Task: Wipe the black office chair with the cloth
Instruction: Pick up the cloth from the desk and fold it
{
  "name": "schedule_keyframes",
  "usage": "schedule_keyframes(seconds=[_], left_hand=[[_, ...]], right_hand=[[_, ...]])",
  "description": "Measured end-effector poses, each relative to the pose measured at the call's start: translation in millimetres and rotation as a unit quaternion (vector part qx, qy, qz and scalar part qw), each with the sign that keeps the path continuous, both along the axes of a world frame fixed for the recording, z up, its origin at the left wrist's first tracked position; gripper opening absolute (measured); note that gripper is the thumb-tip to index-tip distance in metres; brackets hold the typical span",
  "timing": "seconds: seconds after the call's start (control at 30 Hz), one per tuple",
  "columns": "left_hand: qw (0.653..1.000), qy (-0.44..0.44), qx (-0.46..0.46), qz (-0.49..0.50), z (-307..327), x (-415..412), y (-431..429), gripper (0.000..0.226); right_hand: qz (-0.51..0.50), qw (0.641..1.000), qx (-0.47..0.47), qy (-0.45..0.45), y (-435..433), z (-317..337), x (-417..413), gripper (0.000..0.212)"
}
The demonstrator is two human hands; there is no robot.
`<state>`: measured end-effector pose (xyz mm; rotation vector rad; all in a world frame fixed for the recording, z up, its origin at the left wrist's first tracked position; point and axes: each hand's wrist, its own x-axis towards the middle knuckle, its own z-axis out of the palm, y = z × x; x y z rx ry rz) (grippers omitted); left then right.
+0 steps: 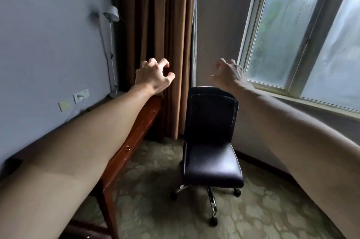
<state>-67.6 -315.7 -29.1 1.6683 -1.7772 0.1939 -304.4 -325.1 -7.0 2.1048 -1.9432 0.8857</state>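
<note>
You have not begun wiping, as far as this view shows. Your left hand [153,77] is stretched out in front of you with its fingers curled like a claw, thumb and forefinger nearly meeting, and it holds nothing. Your right hand [229,75] is raised at about the same height, blurred, with its fingers loosely bent and apart, and it is empty too. No cloth shows anywhere in view, neither in your hands nor on the chair [212,141].

The chair stands on the floor [155,209] below and between your hands, well apart from both. Its seat faces you, the desk [134,141] is to its left, and the curtain [161,24] and window [288,40] are behind it. Its back and seat look untouched.

By my reading the whole job is left: you need to get the cloth first, then wipe the back, the seat and the base.
</note>
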Motion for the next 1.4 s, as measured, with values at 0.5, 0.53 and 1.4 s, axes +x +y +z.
schedule_keyframes(seconds=[0.5,0.53,1.4], left_hand=[[0.997,-0.021,0.047,0.056,-74,114,-146,0.041],[0.997,-0.022,0.051,0.062,-78,119,-152,0.041],[0.935,0.045,0.146,0.319,-207,173,-173,0.040]], right_hand=[[0.079,0.995,0.062,0.008,-170,-87,131,0.037],[0.085,0.994,0.069,0.007,-178,-92,136,0.037],[0.368,0.908,0.157,0.122,-316,-210,244,0.056]])
